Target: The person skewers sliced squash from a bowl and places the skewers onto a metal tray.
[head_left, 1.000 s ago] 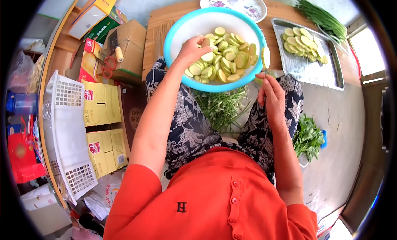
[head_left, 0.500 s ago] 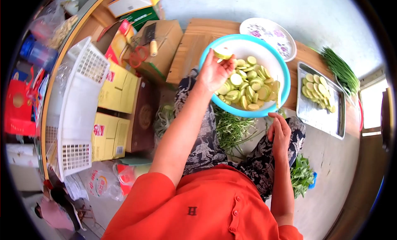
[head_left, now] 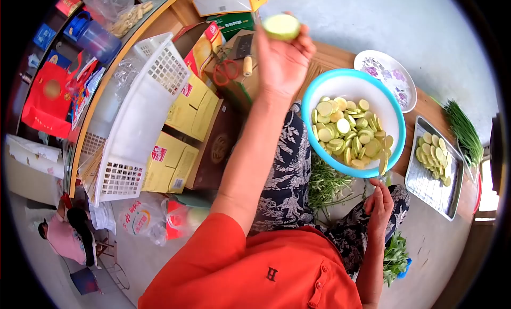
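the basin (head_left: 388, 104) looks of smooth plastic, slightly glossy. under the basin, the table (head_left: 324, 59) is of wood. to the right of the basin, the tray (head_left: 423, 181) is of shiny metal; to the left, the basket (head_left: 130, 123) is of smooth plastic and the cartons (head_left: 194, 115) of matt cardboard.

The pale green slice (head_left: 281, 27) hides part of the left hand's (head_left: 285, 64) fingers. The thin stick (head_left: 380, 178) at the right hand (head_left: 380, 202) is too fine to trace. The basin (head_left: 307, 117) covers part of the greens (head_left: 327, 186); the bottom edge crops the red shirt (head_left: 234, 272).
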### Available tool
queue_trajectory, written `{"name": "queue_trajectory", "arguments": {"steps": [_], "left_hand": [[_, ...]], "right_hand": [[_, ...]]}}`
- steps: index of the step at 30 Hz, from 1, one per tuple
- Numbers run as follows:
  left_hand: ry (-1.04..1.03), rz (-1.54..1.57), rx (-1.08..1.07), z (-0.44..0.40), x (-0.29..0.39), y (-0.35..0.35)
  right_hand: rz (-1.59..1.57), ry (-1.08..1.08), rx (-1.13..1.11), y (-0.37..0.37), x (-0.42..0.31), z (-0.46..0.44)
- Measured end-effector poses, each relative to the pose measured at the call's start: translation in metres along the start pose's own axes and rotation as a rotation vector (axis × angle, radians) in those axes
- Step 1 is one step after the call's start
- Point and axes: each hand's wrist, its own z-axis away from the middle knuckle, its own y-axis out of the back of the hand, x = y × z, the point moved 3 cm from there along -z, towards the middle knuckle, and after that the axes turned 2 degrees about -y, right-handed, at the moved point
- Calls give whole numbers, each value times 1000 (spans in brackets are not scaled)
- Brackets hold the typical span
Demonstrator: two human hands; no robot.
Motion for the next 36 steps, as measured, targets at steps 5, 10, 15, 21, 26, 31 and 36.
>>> {"name": "queue_trajectory", "arguments": {"steps": [5, 10, 15, 21, 26, 31, 36], "left_hand": [[8, 280, 422, -47, -7, 99], [137, 145, 676, -11, -61, 114], [355, 221, 630, 29, -103, 105], [514, 133, 498, 57, -127, 113], [585, 3, 487, 63, -138, 110], [607, 7, 462, 65, -142, 108], [608, 22, 408, 68, -142, 109]], "right_hand": [[20, -3, -2, 1, -8, 8], [-27, -22, 15, 1, -22, 14], [-13, -15, -23, -7, -40, 16], [-25, -71, -93, -33, -68, 18], [-13, -141, -172, -50, -73, 13], [-32, -179, -200, -60, -69, 7], [30, -184, -184, -68, -65, 1]]}}
